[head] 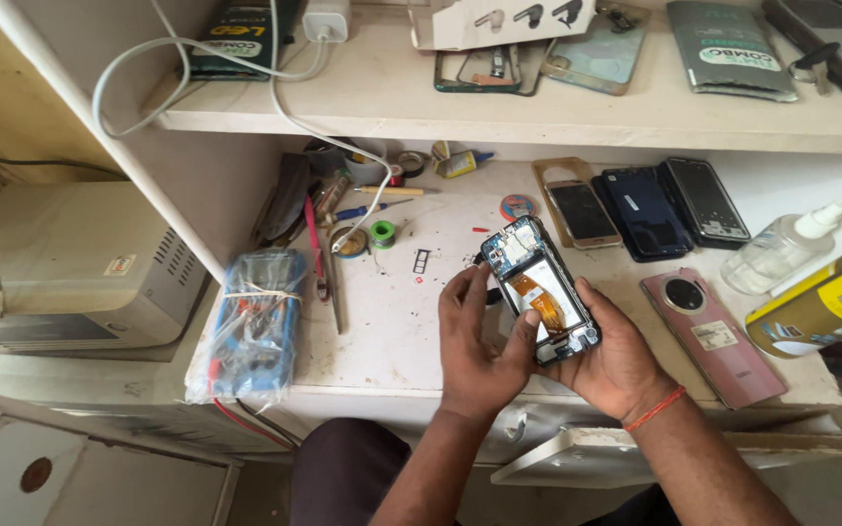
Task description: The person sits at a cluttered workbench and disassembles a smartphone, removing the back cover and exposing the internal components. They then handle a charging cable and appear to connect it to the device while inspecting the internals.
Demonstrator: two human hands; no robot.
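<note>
An opened phone (538, 287) with its back cover off shows a circuit board and an orange flex cable. My right hand (616, 360) cradles it from below and from the right, above the white workbench (392, 331). My left hand (479, 341) grips the phone's left edge, with the thumb and fingers pressing on the lower inner part by the flex cable. A red thread band circles my right wrist.
A pink phone back (713, 336) lies to the right, beside a yellow spray can (825, 302) and a clear bottle (782, 248). Other phones (645, 209) lie behind. A plastic-wrapped multimeter (250, 321) is at left, with tools (328, 248), a SIM tray (422, 261) and solder rolls (382, 234) nearby.
</note>
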